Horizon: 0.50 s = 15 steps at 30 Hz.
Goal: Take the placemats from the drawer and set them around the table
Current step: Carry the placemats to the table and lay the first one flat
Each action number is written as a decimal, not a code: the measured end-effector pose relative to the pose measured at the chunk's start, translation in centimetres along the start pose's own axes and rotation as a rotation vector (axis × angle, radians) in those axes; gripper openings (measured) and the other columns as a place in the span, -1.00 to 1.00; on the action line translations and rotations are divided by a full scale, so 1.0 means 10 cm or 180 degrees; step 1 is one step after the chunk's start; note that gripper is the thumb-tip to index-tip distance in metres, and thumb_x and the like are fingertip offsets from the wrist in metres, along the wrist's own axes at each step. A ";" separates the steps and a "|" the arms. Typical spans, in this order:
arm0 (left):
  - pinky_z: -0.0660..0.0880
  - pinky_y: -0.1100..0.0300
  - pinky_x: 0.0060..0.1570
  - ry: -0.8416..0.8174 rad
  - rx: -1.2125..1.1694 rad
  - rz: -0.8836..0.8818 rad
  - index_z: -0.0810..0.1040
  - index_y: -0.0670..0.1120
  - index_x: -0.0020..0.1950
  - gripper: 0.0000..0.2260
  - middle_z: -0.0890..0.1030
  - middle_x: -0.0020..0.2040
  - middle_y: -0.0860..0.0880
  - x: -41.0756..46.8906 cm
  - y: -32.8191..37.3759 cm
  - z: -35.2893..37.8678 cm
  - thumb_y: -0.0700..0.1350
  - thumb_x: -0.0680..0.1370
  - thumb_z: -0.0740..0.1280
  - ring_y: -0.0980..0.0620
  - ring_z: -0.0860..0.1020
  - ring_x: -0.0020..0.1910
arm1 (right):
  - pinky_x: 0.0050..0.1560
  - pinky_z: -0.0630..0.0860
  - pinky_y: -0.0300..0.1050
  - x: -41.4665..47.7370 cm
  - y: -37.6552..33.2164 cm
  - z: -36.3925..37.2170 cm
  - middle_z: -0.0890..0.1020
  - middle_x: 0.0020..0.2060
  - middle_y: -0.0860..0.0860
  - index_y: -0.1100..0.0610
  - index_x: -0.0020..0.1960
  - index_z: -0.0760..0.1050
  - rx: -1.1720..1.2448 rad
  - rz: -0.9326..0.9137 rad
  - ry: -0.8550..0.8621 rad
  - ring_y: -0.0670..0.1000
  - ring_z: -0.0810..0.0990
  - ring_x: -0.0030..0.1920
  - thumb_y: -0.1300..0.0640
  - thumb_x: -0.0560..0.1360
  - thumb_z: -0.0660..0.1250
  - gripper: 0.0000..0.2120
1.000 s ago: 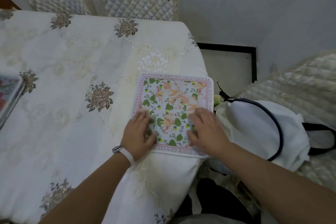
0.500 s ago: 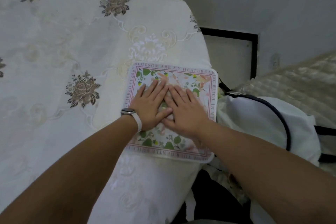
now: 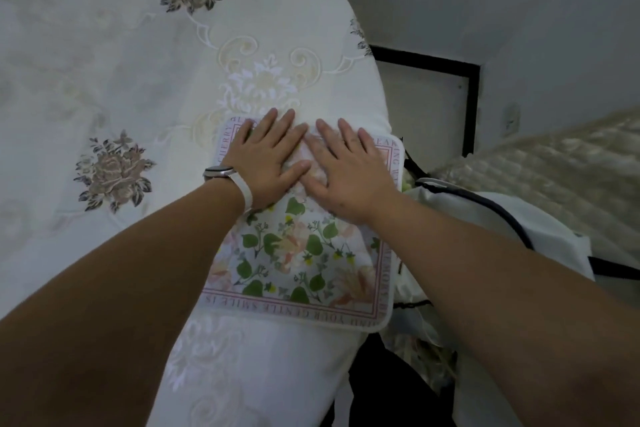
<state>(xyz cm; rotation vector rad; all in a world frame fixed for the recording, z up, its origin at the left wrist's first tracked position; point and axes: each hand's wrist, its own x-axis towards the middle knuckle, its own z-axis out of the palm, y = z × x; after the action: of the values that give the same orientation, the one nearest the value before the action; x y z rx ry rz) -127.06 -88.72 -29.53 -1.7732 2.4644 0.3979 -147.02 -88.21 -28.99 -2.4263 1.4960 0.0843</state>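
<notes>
Fingers of the left hand and right hand lie straight and flat, side by side, pressing the far half of the floral placemat. Placemat lies on the tablecloth at the table's near right corner.

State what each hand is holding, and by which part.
Nothing is held. The left hand and the right hand lie flat, fingers straight, side by side on the far half of the floral placemat, pressing it onto the table.
</notes>
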 end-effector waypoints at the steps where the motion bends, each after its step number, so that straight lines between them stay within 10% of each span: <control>1: -0.18 -0.07 0.50 0.0015 0.0006 -0.0096 -0.12 0.15 0.58 -0.37 -0.14 0.60 0.08 -0.03 -0.03 -0.01 0.36 0.56 -0.16 0.03 -0.18 0.56 | 0.54 -0.21 0.12 -0.01 0.05 -0.01 -0.09 0.60 -0.04 -0.04 0.60 -0.11 0.0013 0.0135 0.0002 0.07 -0.17 0.58 -0.33 0.57 -0.12 -0.31; 15: -0.12 -0.08 0.51 0.0078 -0.0172 -0.0860 -0.13 0.07 0.59 -0.31 -0.17 0.60 0.00 -0.83 0.02 0.16 0.38 0.55 -0.13 -0.05 -0.21 0.56 | 0.54 -0.25 0.10 -0.72 0.06 0.13 -0.22 0.57 0.17 0.20 0.59 -0.23 0.0206 0.0892 -0.0082 0.15 -0.31 0.55 -0.31 0.57 -0.12 -0.20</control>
<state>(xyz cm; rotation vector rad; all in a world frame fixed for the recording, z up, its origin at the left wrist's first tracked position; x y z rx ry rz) -124.66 -80.62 -29.32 -2.1071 2.2042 0.4246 -150.75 -81.88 -28.89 -2.1435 1.7884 0.1227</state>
